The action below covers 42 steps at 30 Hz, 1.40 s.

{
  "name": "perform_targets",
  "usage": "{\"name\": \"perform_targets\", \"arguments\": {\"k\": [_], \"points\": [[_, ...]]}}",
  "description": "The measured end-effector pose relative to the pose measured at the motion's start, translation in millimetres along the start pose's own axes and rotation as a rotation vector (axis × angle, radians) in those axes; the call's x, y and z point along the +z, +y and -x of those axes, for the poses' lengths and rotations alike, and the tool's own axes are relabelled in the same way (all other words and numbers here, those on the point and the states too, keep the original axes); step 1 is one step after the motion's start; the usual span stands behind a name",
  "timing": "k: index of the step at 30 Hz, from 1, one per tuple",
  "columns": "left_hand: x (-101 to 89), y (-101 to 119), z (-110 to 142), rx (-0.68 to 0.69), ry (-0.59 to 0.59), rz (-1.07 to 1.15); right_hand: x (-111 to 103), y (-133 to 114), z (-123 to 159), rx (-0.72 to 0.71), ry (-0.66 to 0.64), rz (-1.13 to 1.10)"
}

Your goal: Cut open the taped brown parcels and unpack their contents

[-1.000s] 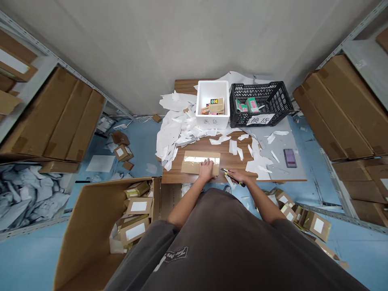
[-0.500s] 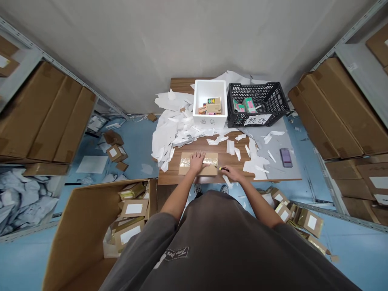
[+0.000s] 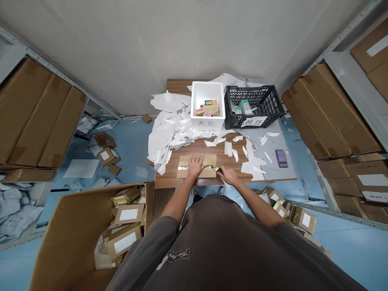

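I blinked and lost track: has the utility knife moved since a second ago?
Yes: judged against the white bin, the utility knife has moved left, and now reaches over the cardboard box.

Handwritten Chinese characters on two containers, upper centre of the frame.
The white bin (image 3: pixel 207 123) carries what looks like 退货 on its front; the paper sign (image 3: pixel 254 121) on the black crate (image 3: pixel 274 104) reads 换货. Lower centre, the dark shirt's patch (image 3: pixel 178 255) seems to begin "Time", the rest unclear; parcel labels (image 3: pixel 128 214) at lower left are illegible.
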State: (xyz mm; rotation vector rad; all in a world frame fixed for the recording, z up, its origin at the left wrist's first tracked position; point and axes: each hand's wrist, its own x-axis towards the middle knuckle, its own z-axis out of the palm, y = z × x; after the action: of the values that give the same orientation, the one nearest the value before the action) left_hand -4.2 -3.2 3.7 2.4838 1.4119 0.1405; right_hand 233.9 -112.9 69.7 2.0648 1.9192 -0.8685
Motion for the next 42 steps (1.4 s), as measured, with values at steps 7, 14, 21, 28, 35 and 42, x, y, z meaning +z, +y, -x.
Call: {"name": "perform_targets", "arguments": {"k": [7,14,21,28,35,42], "points": [[-3.7,1,3,0.004,-0.007,-0.011,1,-6,0,-0.009,0.004,-0.027],[-2.2,2,3,-0.002,0.016,-0.007,-1,45,4,0.309,0.082,-0.122],[-5.1,3,2,-0.011,0.024,-0.018,13,82,12,0.276,0.219,-0.368],[-10.6,6,3,-0.042,-0.020,0.003,41,12,17,0.075,0.122,-0.354],[-13.1,7,5,-0.046,-0.030,-0.001,17,26,-4,0.141,0.112,-0.227],[-15.5,7,5,-0.034,-0.008,-0.008,21,76,-5,0.153,0.275,-0.501]]}}
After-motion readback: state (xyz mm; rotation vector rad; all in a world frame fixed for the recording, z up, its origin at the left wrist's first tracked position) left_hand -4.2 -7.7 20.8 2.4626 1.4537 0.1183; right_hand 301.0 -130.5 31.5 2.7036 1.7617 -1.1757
